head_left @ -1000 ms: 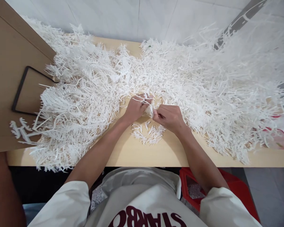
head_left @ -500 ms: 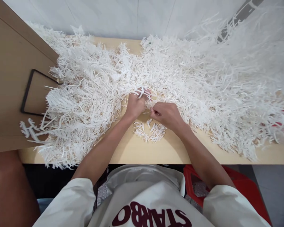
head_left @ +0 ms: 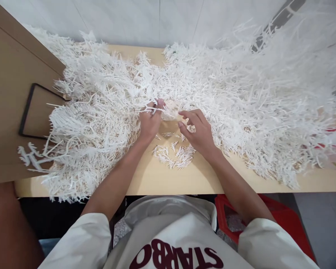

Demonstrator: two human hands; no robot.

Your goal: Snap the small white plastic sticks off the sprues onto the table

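My left hand (head_left: 151, 118) is closed around a white branched plastic piece (head_left: 149, 109), whose thin prongs stick out past the fingers. Just to its right, my right hand (head_left: 196, 129) has thumb and fingers apart, with nothing visible between them. Below both hands, a small loose pile of short white plastic sticks (head_left: 175, 156) lies on the wooden tabletop (head_left: 168, 181). Large heaps of similar white branched pieces, the left heap (head_left: 100, 123) and the right heap (head_left: 246, 101), surround the hands and join behind them.
A brown cardboard box (head_left: 8, 93) with a black wire-like frame (head_left: 25, 110) stands at the left. A pale tiled wall (head_left: 128, 22) closes off the back. Under the table's right side is a red stool (head_left: 285, 220). Another person's limb (head_left: 8, 224) shows at lower left.
My right hand has opened from a pinch and moved slightly up and right. My left hand has shifted left, still holding the branched piece, so the gap between the hands is wider.
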